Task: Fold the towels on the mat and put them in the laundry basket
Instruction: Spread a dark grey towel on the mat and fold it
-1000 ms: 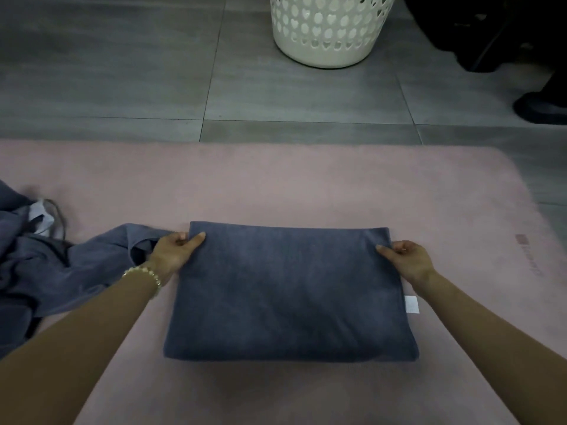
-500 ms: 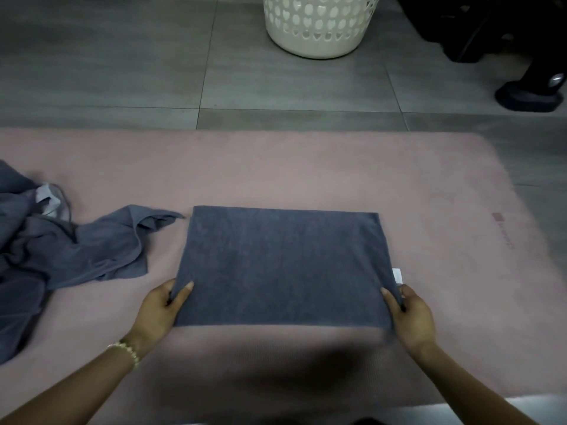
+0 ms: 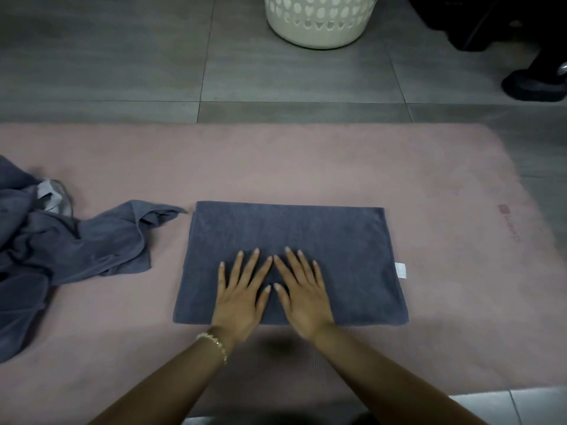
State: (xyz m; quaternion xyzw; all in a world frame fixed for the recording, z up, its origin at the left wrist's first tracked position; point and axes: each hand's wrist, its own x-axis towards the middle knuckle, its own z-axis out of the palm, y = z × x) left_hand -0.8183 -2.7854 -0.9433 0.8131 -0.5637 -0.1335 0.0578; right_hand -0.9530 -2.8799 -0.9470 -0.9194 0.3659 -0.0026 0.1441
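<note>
A dark blue folded towel (image 3: 306, 231) lies flat as a rectangle in the middle of the pink mat (image 3: 276, 164), a small white tag at its right edge. My left hand (image 3: 242, 292) and my right hand (image 3: 302, 294) press flat on its near half, side by side, fingers straight and spread. A heap of crumpled blue towels (image 3: 61, 253) sits on the mat's left side. The white laundry basket (image 3: 319, 23) with heart-shaped holes stands on the tiled floor beyond the mat, its top cut off by the frame.
Grey floor tiles (image 3: 122, 56) lie between the mat and the basket. A person's dark shoe (image 3: 534, 84) and a dark bulky object (image 3: 472, 23) are at the far right.
My hands let go of the towel's near corners and moved inward onto its middle, now pressing flat. Before that they pulled the far edge toward me, halving the towel.
</note>
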